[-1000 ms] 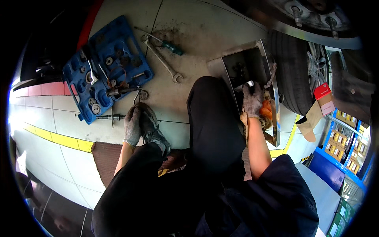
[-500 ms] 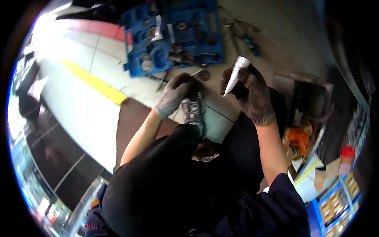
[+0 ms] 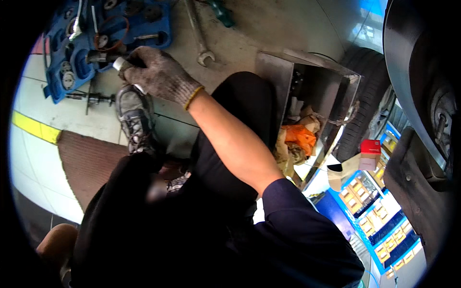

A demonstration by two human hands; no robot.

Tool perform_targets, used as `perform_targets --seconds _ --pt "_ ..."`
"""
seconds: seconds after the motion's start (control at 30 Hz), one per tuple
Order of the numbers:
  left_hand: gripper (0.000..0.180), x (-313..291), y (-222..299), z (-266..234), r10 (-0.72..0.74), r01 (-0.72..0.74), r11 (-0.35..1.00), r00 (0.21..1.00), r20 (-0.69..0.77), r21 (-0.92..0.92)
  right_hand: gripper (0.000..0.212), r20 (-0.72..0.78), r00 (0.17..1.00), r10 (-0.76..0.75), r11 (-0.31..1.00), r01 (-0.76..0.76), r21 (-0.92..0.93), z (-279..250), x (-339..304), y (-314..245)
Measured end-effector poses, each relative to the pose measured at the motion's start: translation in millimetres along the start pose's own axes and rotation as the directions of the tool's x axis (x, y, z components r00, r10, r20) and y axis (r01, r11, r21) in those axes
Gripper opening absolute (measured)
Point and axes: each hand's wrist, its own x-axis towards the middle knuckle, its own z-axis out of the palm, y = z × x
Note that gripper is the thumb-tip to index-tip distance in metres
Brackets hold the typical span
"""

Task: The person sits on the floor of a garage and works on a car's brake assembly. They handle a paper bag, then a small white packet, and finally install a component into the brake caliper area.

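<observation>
My right hand (image 3: 161, 77), in a soiled knitted glove, is closed around a white tube (image 3: 120, 63); one end pokes out beside the thumb and a bit of white shows below the fingers. It hangs above my grey laced shoe (image 3: 133, 115), near the corner of a blue tool case (image 3: 80, 61). Metal rings, discs and other fittings lie in the case's moulded recesses. A dark cylindrical metal part (image 3: 98, 56) is right by the tube. On the floor below the case rests a threaded metal rod (image 3: 91, 98). My left hand is not visible.
An open-end wrench (image 3: 197, 33) and a green-handled tool (image 3: 221, 13) lie beyond. On the right stand a metal box (image 3: 273, 77) with crumpled paper and orange material, a tyre (image 3: 370, 96), a large metal disc (image 3: 408, 72) and blue racks of small boxes (image 3: 379, 221). A brown mat (image 3: 91, 156) lies left.
My view has turned to the right. The right hand, still holding the tube, has moved left toward the tool case, and my left hand has gone out of sight.
</observation>
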Motion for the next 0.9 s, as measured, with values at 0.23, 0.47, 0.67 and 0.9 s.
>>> perform_targets --seconds 0.23,0.47,0.67,0.9 --pt "0.033 -20 -7 13 0.013 -0.018 0.999 0.997 -0.081 -0.050 0.042 0.047 0.998 0.029 0.994 -0.024 -0.107 2 0 3" --pt "0.034 -50 -20 31 0.015 -0.037 0.993 0.981 -0.191 -0.114 0.042 0.046 0.983 0.178 0.982 -0.175 -0.064 -2 1 -13" --pt "0.034 -71 -37 47 -0.003 -0.038 0.985 0.971 -0.238 -0.167 0.045 0.000 0.976 0.218 0.976 -0.218 -0.017 2 1 -8" --pt "0.035 -22 -18 11 -0.031 0.033 0.999 0.977 -0.210 0.004 0.034 0.039 0.999 -0.017 1.000 0.016 0.027 9 3 12"
